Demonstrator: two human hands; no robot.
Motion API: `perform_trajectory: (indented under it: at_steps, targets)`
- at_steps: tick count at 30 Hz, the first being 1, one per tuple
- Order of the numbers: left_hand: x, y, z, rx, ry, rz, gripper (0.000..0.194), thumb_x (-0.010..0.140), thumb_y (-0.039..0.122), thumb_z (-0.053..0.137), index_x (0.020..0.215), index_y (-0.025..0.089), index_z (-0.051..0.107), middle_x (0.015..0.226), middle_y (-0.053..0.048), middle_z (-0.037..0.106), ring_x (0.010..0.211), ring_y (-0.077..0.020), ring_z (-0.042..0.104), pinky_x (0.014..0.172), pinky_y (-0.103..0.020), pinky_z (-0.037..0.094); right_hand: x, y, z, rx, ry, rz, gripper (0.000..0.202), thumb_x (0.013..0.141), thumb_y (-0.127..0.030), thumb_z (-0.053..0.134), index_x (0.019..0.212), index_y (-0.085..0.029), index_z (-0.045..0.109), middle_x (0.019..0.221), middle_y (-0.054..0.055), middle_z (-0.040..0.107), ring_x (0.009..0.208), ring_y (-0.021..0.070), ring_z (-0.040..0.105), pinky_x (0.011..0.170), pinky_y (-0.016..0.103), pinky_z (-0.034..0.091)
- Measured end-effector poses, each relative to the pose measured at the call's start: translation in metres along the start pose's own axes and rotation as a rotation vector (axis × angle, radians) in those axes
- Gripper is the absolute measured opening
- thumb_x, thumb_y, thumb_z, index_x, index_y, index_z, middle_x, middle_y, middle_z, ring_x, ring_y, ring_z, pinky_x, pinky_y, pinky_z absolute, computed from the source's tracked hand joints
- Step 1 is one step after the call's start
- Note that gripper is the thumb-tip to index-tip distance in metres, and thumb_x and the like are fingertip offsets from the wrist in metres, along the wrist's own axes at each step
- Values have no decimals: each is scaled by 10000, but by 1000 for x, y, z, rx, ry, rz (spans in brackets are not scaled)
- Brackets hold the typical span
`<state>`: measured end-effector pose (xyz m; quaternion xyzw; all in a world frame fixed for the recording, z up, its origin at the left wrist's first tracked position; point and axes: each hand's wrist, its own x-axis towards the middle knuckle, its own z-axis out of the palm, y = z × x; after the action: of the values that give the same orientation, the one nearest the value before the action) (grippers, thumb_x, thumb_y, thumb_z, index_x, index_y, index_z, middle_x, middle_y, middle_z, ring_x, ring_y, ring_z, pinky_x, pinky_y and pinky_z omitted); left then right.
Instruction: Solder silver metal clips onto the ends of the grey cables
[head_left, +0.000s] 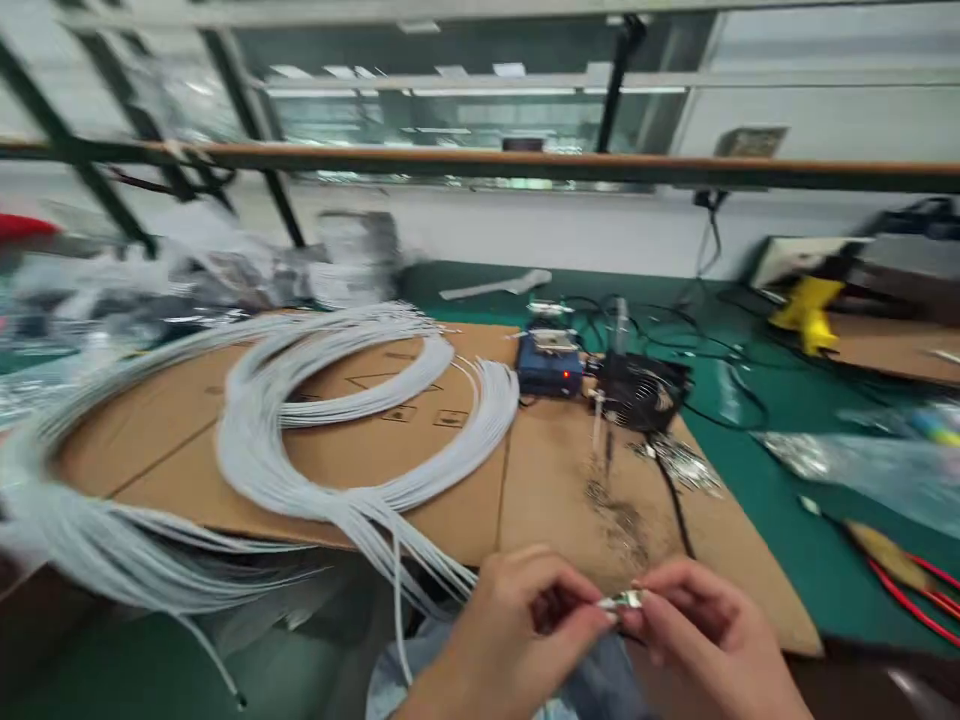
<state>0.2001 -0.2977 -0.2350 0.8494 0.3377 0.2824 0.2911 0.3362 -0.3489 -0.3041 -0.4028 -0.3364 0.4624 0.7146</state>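
Electronics workshop: wire bundles [360,400], solder stn [551,362].

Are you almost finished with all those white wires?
Hard to tell. Silvery scraps by the small fan suggest some work is done. Right now the left hand and right hand pinch a small metal piece. The big coils of white wires still wait.

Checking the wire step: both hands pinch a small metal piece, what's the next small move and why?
Probably carry the small metal piece, pinched between left hand and right hand, forward to the blue unit: its red light is on and solder-like debris lies before it. Blur hides finer detail.
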Motion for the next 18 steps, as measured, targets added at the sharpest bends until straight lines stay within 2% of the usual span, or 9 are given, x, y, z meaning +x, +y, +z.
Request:
perform_trajectory:
  at_steps: [4,8,14,18]
  targets:
    - [-4,5,2,82,-28,129,50,742,118,598,714,131,637,579,-8,515,481,-83,438,443,-180,326,-1,-5,-4,197,-33,51,280,638,-372,746,643,-126,612,504,28,583,387,55,451,373,121,313]
    - [-8,12,10,37,47,182,71,725,64,591,709,129,617,578,9,497,487,-67,425,452,-168,317,-2,-7,-7,303,-91,69,275,646,-358,749,661,-121,610,511,29,593,383,45,459,367,98,321]
    - [-11,15,22,1,89,233,100,728,38,593,705,135,581,570,35,465,493,-53,404,462,-165,296,-4,-6,-14,343,-119,95,240,676,-340,735,674,-128,623,518,34,598,395,44,464,380,98,337]
    - [-14,13,26,-12,95,220,115,730,34,590,714,147,574,577,35,468,497,-56,406,462,-164,298,-6,-6,-15,334,-89,100,261,656,-360,747,666,-128,627,503,38,596,385,47,459,374,103,334]
